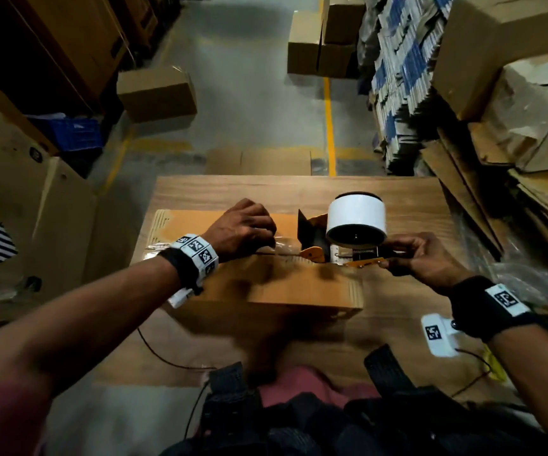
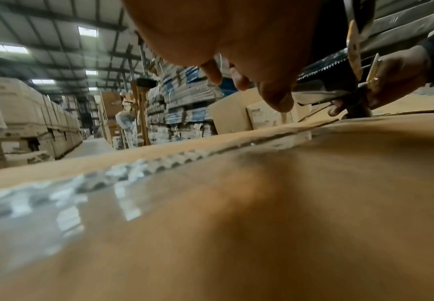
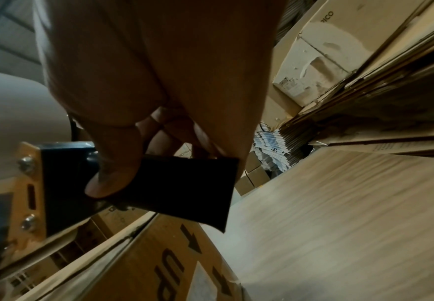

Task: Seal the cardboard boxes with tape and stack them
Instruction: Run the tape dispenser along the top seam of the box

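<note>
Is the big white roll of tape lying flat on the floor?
No, the white tape roll sits in the tape dispenser that the right hand holds over the cardboard box.

A wooden table (image 1: 397, 199) carries one closed cardboard box (image 1: 266, 284).

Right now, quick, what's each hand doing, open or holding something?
Left hand: fingers bent, pressing the clear tape onto the cardboard box; no clear grip.
Right hand: holding the tape dispenser by its handle.
</note>
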Demonstrator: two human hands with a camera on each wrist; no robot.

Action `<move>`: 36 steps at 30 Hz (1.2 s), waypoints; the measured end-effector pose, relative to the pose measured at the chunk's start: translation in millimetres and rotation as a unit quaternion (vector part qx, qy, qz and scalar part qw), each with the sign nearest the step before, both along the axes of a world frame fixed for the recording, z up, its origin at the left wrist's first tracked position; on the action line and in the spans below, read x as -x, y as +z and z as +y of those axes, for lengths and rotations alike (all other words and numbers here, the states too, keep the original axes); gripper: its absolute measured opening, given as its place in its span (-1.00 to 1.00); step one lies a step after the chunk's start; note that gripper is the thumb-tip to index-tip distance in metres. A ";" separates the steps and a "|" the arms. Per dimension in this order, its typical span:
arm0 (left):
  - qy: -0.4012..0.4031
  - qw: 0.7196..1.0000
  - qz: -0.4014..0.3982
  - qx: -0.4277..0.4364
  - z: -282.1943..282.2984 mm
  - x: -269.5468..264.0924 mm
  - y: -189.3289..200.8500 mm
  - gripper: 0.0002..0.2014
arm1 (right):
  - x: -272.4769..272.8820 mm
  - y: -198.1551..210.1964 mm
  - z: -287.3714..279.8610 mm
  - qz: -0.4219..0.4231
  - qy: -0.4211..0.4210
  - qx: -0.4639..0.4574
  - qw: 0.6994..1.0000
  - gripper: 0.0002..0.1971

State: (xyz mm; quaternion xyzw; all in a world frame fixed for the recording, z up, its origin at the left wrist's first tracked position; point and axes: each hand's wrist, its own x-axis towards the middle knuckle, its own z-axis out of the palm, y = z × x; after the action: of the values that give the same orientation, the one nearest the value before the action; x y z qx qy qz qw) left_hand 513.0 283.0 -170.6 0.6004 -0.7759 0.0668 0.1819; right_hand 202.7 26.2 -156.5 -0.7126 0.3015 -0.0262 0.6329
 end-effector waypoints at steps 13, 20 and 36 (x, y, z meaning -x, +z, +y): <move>-0.042 0.987 -0.052 -0.146 -11.9 -9.4 1.4 -0.97 | -2.2 -2.5 1.4 0.032 0.038 0.045 0.998 -0.65; -0.065 0.970 -0.119 -0.202 -8.3 -25.9 15.9 -0.72 | 0.3 -7.4 2.8 0.055 0.036 0.063 0.996 -0.65; 0.180 0.929 0.049 -0.321 18.4 97.3 -33.1 0.18 | -3.6 -11.3 3.3 0.023 0.097 0.090 0.991 -0.66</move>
State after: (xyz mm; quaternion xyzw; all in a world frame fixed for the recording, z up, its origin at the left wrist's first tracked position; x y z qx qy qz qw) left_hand 415.7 301.4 -203.7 0.7585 -0.6252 -0.1837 0.0023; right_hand 206.3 29.5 -167.9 -0.7932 0.2420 0.0250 0.5582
